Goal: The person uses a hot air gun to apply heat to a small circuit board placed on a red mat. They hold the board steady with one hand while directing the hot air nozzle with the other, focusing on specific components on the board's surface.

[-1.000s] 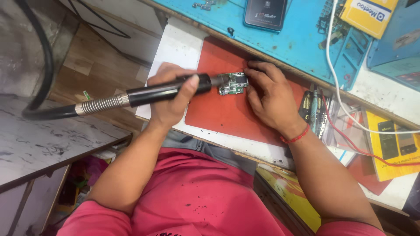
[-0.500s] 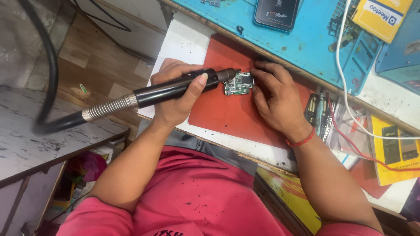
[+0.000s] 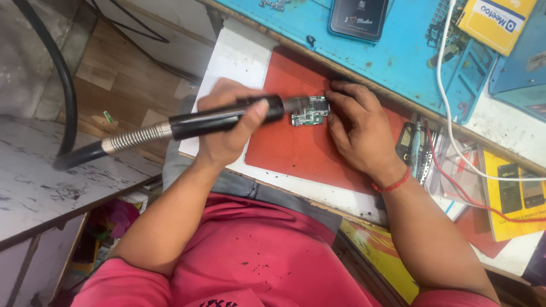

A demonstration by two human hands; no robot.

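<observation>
My left hand (image 3: 226, 128) is closed around a black rotary tool handpiece (image 3: 211, 120) with a metal spring shaft (image 3: 136, 136) trailing to the left. The tool's tip rests at the left edge of a small green circuit board (image 3: 310, 114). The board lies on a red mat (image 3: 290, 150). My right hand (image 3: 359, 133), with a red thread at the wrist, pins the board down by its right side with the fingertips.
A blue work mat (image 3: 392, 57) lies beyond the red one, with a dark phone (image 3: 358, 17) and a yellow box (image 3: 497, 20) on it. A white cable (image 3: 448, 113), red wires (image 3: 455, 190) and a yellow package (image 3: 515, 196) sit at the right. A worn grey bench (image 3: 40, 182) is at the left.
The hands keep the same hold, with the tool tip still at the board. Only the camera view has shifted a little.
</observation>
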